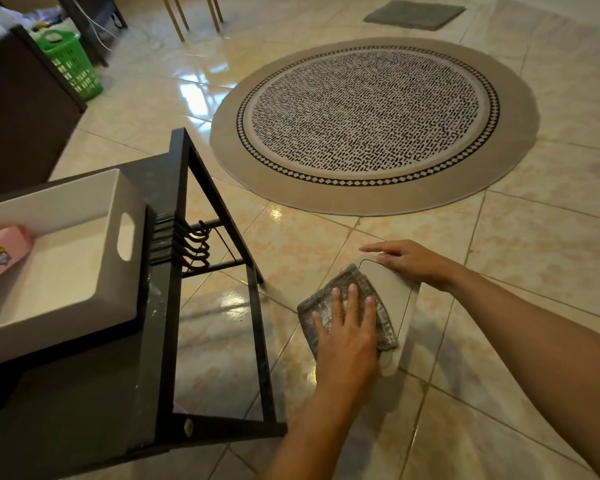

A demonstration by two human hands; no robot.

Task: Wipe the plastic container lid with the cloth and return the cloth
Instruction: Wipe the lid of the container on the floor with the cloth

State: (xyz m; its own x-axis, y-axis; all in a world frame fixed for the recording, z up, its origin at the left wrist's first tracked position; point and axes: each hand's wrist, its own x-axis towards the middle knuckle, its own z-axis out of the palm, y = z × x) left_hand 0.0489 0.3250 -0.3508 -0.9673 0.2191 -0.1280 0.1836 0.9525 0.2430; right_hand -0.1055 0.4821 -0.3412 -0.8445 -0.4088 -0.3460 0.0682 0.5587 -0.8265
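My left hand (347, 336) lies flat on the cloth (343, 303), fingers spread, palm pressing the grey fabric down onto the plastic container lid (394, 292). No pinch here, just an open, flat grip. The cloth covers most of the lid's left side, so only its right strip and two rounded corners show. My right hand (407, 259) steadies the lid's far edge, fingers laid over the rim; they wrap past the edge, and I cannot tell how tightly they close. The lid appears to sit tilted above the tiled floor (499, 237); what its lower end meets is hidden under my left palm. To my left stands a dark counter (167, 306) carrying a white tray (84, 258), with a pink pack (0, 252) inside, cut off by the frame. A round patterned rug (371, 123) lies beyond.
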